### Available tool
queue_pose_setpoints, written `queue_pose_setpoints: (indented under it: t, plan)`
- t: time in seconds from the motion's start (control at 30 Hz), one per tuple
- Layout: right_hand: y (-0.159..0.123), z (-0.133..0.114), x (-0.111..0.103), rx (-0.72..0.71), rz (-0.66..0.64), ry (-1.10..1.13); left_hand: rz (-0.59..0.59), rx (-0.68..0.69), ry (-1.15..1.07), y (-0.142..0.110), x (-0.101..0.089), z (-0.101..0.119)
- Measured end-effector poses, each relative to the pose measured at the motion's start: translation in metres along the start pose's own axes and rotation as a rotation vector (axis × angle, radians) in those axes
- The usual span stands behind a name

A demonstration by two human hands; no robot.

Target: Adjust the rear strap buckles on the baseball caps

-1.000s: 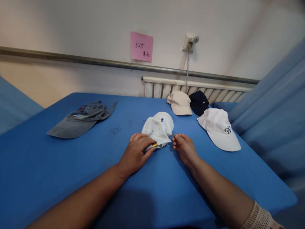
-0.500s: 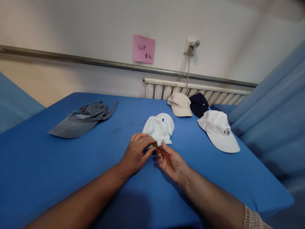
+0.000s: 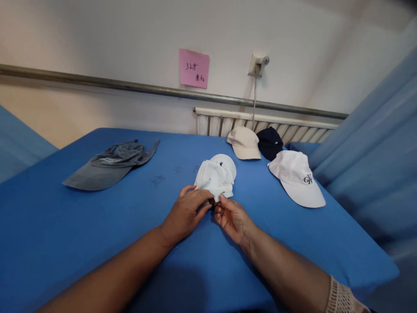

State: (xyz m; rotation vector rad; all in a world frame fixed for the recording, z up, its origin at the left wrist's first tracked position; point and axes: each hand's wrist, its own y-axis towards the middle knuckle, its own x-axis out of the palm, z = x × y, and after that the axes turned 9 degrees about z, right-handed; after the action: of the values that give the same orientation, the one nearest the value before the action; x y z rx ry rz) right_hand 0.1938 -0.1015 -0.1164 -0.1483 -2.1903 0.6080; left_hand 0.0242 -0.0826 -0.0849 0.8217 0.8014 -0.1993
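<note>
A white baseball cap (image 3: 213, 176) with a small dark emblem lies on the blue-covered table, its brim pointing away from me. My left hand (image 3: 189, 211) pinches the left part of its back strap, where a small brown patch shows by the fingertips. On the strap's right part, my right hand (image 3: 233, 217) has the thumb on top and the fingers curled beneath. The strap's fastening is mostly hidden by my fingers.
A grey cap (image 3: 110, 165) lies at the left. Toward the back right are a beige cap (image 3: 244, 142), a navy cap (image 3: 269, 143) and a white cap with black letters (image 3: 296, 178). Behind the blue table (image 3: 97, 243) stand a radiator (image 3: 224, 124) and a metal rail (image 3: 137, 87); blue curtains (image 3: 374, 143) hang at the right.
The back strap of the white cap has tilted and sits lower between my fingers, and less of the brown patch shows. Both hands keep their hold. The whole view has shifted slightly.
</note>
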Motion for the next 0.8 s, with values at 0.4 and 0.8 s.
queue_pose_setpoints:
  t: [0.4, 0.8]
  plan:
    - [0.000, -0.004, -0.002, 0.019, -0.007, -0.003, 0.039, -1.193, -1.049, -0.015, 0.016, 0.055]
    - [-0.007, 0.003, 0.003, -0.080, -0.005, -0.216, 0.391, -1.559, -1.577, -0.012, 0.025, 0.044]
